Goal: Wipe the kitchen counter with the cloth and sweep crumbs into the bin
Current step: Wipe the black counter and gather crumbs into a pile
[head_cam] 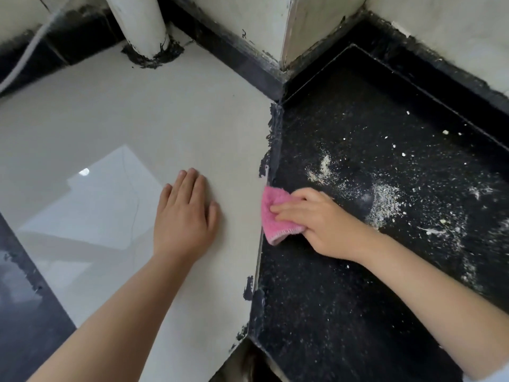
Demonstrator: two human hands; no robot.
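Pressing a pink cloth (278, 216) onto the dark desk (330, 299) beside its seam with a pale slab (137, 119).

The right hand (319, 221) lies over the fuzzy, stitched-edge cloth, its fingers (286, 209) curled down, gripping it against the speckled black stone at the seam. Left of the cloth, the left hand (184, 216) rests flat on the glossy cream slab, fingers straight and together, holding nothing. Right of the cloth and just beyond it, pale crumbs (385, 202) lie scattered in dusty patches across the dark stone. Far beyond the cloth, a white pipe (137, 20) rises from the slab, ringed with rough black sealant, and chipped white walls meet in a corner (286, 28). No writing can be read.
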